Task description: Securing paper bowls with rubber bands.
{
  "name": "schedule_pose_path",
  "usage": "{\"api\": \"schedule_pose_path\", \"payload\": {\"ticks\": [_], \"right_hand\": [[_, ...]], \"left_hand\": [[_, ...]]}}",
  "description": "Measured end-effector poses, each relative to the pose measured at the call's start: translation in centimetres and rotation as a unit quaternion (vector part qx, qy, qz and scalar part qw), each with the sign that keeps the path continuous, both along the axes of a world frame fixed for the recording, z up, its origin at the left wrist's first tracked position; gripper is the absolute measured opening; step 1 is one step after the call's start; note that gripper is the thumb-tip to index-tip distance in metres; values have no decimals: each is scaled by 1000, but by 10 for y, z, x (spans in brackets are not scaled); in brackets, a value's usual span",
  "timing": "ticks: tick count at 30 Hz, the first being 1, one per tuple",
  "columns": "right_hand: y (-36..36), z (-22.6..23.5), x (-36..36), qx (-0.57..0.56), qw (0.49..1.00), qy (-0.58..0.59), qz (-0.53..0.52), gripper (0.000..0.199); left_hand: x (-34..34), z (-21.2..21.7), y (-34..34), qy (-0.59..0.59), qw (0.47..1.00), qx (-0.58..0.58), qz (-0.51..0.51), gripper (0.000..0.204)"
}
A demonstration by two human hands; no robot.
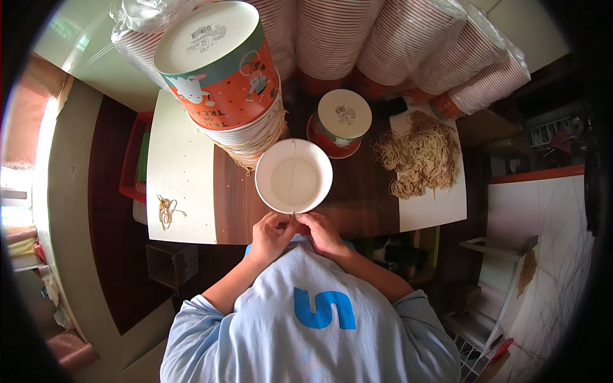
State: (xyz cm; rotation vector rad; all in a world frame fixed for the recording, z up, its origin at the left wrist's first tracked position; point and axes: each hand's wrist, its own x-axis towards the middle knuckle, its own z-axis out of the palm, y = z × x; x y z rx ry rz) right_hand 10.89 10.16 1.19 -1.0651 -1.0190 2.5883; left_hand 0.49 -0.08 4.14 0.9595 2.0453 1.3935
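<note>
At the centre of the frame, a round white paper bucket (264,179) is standing mouth-up on a dark brown wood-grain tabletop (373,201), its open side showing a plain white interior. A thin tan cord (292,171) is running across its mouth or down inside it, from the far rim to the near rim; which of the two is hard to tell.

Just below the bucket, the left hand (271,233) and the right hand (320,235) are meeting at the near rim. The fingers of both are closing to a narrow pinch about the near end of the cord, almost touching each other; how much each is gripping is too small to tell.

The step in hand seems to be fastening the cord at the near side of the bucket, probably as a handle. The next move is likely calling for a firm pinch on the short end and a small pull to tighten it without denting the rim.

In the upper left, a tall stack of orange-and-green printed paper buckets (227,96) is standing upside down, with tan cords (274,133) hanging along its side. Right of centre, a tangled heap of tan cord (418,159) is lying near the table's edge.
</note>
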Motion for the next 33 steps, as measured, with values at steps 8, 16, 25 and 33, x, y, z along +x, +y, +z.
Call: {"api": "schedule_pose_path", "payload": {"ticks": [8, 16, 25, 33], "right_hand": [[1, -13, 3, -61, 997, 34, -18, 15], [-9, -43, 4, 312, 949, -53, -15, 21], [2, 0, 12, 462, 882, -75, 55, 9], [8, 32, -3, 702, 708, 56, 48, 22]], "left_hand": [[3, -18, -10, -203, 977, 18, 62, 11], [4, -29, -11, -309, 948, 30, 62, 11], [1, -21, -19, -261, 962, 68, 51, 9], [-2, 9, -14, -84, 994, 75, -3, 6]]}}
